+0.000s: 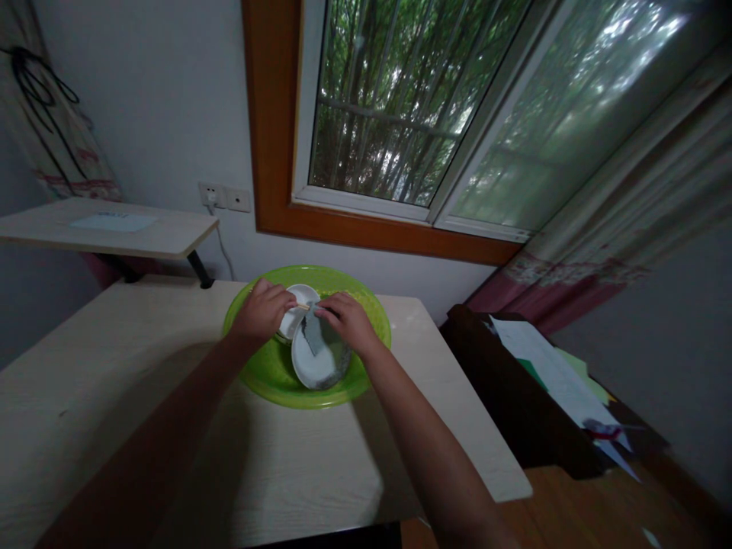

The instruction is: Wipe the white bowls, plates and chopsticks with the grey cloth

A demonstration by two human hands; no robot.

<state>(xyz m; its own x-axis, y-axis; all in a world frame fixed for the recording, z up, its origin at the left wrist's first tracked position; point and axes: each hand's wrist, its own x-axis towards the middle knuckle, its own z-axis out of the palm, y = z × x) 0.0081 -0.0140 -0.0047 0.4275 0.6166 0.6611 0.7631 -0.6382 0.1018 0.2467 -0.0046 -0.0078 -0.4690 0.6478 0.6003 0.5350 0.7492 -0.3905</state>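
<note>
A green plastic basin (366,305) stands on a pale wooden table (142,396). Inside it lie a small white bowl (300,299) and a larger grey-white bowl (312,362) tilted toward me. My left hand (261,311) is closed round the small bowl's rim and pinches a thin wooden stick (303,306). My right hand (348,320) is closed on a grey cloth (313,333) that hangs down into the larger bowl. Both hands meet above the middle of the basin.
A small side table (108,225) with a sheet of paper stands at the left by a wall socket (226,198). A dark cabinet (515,412) with loose papers is to the right. A window (400,99) and curtain (618,229) lie behind.
</note>
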